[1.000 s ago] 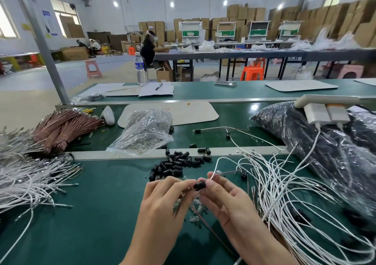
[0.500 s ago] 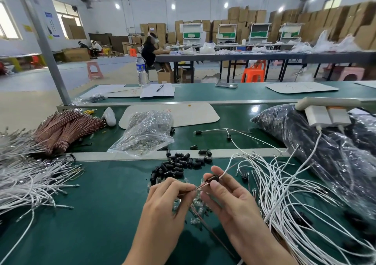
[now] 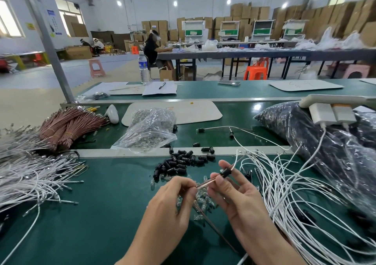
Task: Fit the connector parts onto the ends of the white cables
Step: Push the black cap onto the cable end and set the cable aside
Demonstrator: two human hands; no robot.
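Green mat [image 3: 81, 214], white cables [image 3: 295, 193] heaped on the right. Further apart now than a second ago: right hand [image 3: 240, 199] pinching the black connector [image 3: 225, 172] at a cable end, left hand [image 3: 171, 203] pinching coppery wire [image 3: 205, 183] drawn out of it. Probably seating it.

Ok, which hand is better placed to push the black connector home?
Right hand: its fingers pinch the black connector, the white cable running from it. The left hand pinches only the brown wire.
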